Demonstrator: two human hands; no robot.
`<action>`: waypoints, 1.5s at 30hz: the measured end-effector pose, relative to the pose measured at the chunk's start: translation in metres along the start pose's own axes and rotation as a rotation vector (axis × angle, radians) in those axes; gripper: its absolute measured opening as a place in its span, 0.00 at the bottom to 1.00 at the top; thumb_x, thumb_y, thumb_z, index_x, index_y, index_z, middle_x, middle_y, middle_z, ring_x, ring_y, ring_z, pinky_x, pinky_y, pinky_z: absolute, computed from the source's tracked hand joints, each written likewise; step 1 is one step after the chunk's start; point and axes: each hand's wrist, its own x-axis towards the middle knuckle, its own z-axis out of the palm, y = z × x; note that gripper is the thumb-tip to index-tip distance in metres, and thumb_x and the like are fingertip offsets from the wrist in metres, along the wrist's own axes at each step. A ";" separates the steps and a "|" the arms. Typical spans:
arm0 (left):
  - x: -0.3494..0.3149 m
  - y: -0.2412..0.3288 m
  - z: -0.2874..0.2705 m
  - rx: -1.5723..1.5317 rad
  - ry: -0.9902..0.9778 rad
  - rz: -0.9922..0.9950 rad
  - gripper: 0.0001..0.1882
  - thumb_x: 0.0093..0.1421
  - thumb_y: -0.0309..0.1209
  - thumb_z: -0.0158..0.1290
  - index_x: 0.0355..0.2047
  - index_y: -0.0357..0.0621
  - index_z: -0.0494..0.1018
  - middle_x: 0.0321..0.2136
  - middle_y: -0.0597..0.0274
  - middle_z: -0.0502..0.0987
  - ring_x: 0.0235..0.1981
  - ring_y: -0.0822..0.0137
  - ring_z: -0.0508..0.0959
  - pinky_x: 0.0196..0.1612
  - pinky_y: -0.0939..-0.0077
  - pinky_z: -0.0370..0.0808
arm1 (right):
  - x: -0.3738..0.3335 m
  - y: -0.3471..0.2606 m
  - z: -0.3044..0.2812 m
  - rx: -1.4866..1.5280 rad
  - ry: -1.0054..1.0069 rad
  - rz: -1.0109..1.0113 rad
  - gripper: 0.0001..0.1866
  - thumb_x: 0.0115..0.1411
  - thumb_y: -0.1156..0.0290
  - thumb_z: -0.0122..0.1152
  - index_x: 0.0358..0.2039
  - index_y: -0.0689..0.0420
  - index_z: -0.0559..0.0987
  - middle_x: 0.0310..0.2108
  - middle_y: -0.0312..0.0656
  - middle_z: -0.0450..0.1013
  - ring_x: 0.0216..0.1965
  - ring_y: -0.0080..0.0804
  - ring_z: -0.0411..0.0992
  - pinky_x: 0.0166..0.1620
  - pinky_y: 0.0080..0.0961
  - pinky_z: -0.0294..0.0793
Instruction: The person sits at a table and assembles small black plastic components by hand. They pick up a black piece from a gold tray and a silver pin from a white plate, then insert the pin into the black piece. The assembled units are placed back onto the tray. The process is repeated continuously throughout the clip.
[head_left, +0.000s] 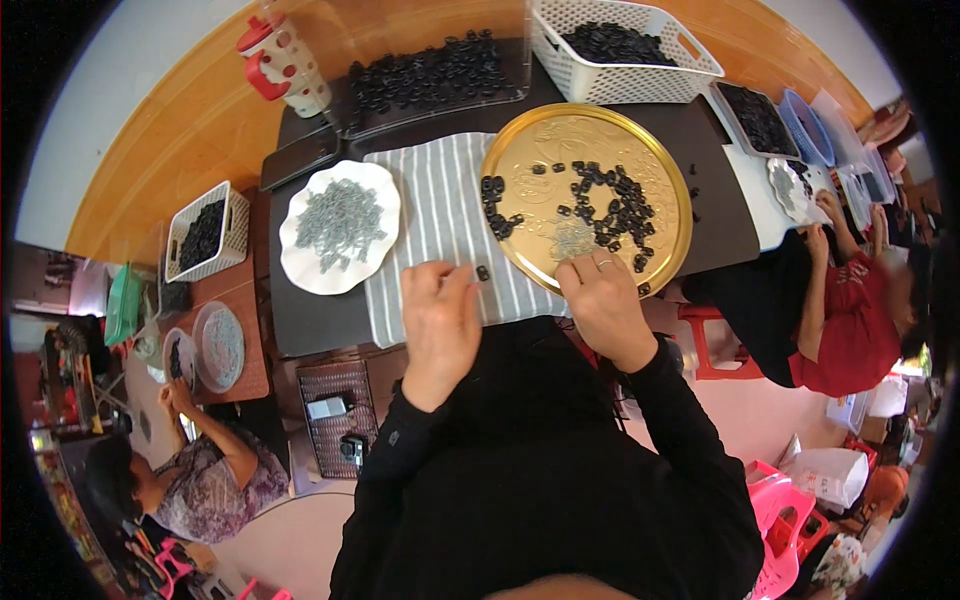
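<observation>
My left hand (438, 318) is over the grey-and-white striped cloth (425, 190), fingers curled in and the thumb side blurred. Just off its fingertips is a small black buckle-like piece (483, 272); whether the fingers touch it, I cannot tell. My right hand (606, 305) reaches over the near rim of a round gold tray (540, 120), fingertips drawn together beside a small heap of silvery pieces (572, 238). What those fingertips hold is hidden. Many black pieces (620, 205) lie loose on the tray. Left of the cloth, a white scalloped plate (292, 262) bears a pile of small silvery-grey pieces (340, 222).
Behind stand a clear bin of black pieces (430, 72), a white basket (625, 82) and a dotted tumbler (290, 65). A dark flat case (300, 162) lies at the table's left. People work at tables on the left (215, 480) and right (850, 320).
</observation>
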 end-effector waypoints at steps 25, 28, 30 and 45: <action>-0.011 0.020 0.017 -1.106 -0.197 -0.501 0.07 0.60 0.18 0.55 0.38 0.35 0.79 0.30 0.65 0.80 0.31 0.78 0.76 0.34 0.86 0.72 | 0.011 -0.029 0.016 1.364 0.213 0.410 0.02 0.61 0.83 0.53 0.35 0.63 0.72 0.29 0.36 0.67 0.31 0.20 0.65 0.37 0.18 0.66; -0.012 0.018 0.012 -1.065 -0.199 -0.483 0.07 0.60 0.18 0.55 0.38 0.35 0.79 0.31 0.64 0.80 0.32 0.78 0.76 0.35 0.86 0.72 | 0.012 -0.032 0.014 1.311 0.212 0.381 0.02 0.61 0.83 0.53 0.34 0.63 0.72 0.29 0.37 0.67 0.31 0.23 0.66 0.36 0.19 0.66; -0.012 0.019 0.010 -1.077 -0.191 -0.499 0.07 0.60 0.17 0.55 0.38 0.34 0.79 0.32 0.64 0.80 0.32 0.78 0.76 0.36 0.85 0.73 | 0.014 -0.033 0.012 1.265 0.216 0.345 0.03 0.60 0.84 0.53 0.34 0.63 0.72 0.29 0.39 0.67 0.30 0.25 0.67 0.36 0.20 0.67; -0.021 0.018 0.012 -1.098 -0.108 -0.458 0.07 0.60 0.16 0.54 0.38 0.32 0.79 0.32 0.62 0.79 0.33 0.77 0.76 0.39 0.83 0.74 | 0.017 -0.036 0.010 1.027 0.172 0.207 0.03 0.58 0.83 0.53 0.32 0.62 0.70 0.27 0.46 0.66 0.28 0.42 0.68 0.33 0.30 0.67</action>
